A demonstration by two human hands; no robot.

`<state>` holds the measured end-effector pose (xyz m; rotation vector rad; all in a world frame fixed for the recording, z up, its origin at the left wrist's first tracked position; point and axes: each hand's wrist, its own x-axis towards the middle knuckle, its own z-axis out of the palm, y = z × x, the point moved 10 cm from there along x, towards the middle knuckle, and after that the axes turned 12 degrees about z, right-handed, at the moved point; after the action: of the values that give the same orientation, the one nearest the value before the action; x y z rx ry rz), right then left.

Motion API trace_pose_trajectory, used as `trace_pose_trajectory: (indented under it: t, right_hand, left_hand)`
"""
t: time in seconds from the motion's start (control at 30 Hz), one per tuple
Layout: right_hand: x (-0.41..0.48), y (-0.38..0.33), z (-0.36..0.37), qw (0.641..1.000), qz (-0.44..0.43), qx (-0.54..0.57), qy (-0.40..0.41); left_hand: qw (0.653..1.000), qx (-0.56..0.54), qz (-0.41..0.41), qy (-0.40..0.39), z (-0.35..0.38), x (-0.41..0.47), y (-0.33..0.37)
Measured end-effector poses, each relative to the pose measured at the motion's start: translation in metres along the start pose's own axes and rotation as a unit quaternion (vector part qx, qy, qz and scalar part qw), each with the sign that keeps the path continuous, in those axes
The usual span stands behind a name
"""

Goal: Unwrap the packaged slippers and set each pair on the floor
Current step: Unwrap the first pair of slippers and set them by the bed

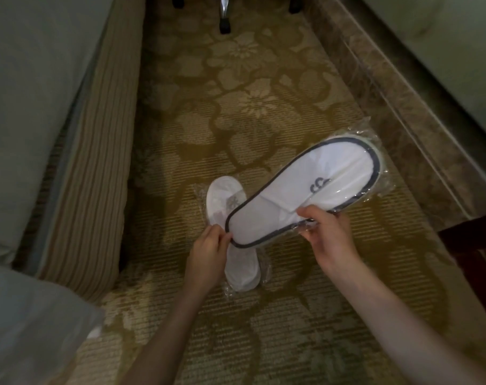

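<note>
A white slipper pair with dark trim (314,187) sits partly inside a clear plastic wrapper (378,173) and is held above the carpet. My left hand (208,254) pinches the bare heel end that sticks out of the wrapper. My right hand (328,232) grips the wrapper's open edge along the slipper's lower side. A second packaged slipper pair (222,201), plain white in clear plastic, lies on the patterned carpet (236,107) below, partly hidden by the held pair and my left hand.
A bed with a striped skirt (97,162) runs along the left. A second bed base with a marble-look plinth (403,107) runs along the right. Chair casters (225,26) stand at the top. Dark wooden furniture (475,237) juts in at the right edge.
</note>
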<state>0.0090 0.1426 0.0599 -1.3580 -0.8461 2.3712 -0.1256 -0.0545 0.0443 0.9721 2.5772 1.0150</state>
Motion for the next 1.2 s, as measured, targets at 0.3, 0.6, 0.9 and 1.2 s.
trace_pose_trajectory:
  t: [0.3,0.6,0.9,1.2]
  right_hand:
    - [0.005,-0.010,-0.010,1.000,0.005,0.013,0.018]
    - [0.013,-0.016,-0.022,0.999,0.006,0.037,0.027]
    - [0.018,-0.011,-0.035,0.996,0.036,0.067,0.035]
    - [0.017,-0.007,-0.027,0.996,0.054,0.077,0.009]
  left_hand:
    - [0.999,-0.034,-0.024,0.012,-0.003,0.002,-0.008]
    - [0.990,-0.076,-0.100,0.057,-0.002,-0.007,-0.015]
    - [0.950,-0.171,-0.244,0.090,0.010,-0.022,-0.028]
    - [0.779,-0.520,-0.310,0.163,0.004,-0.025,-0.026]
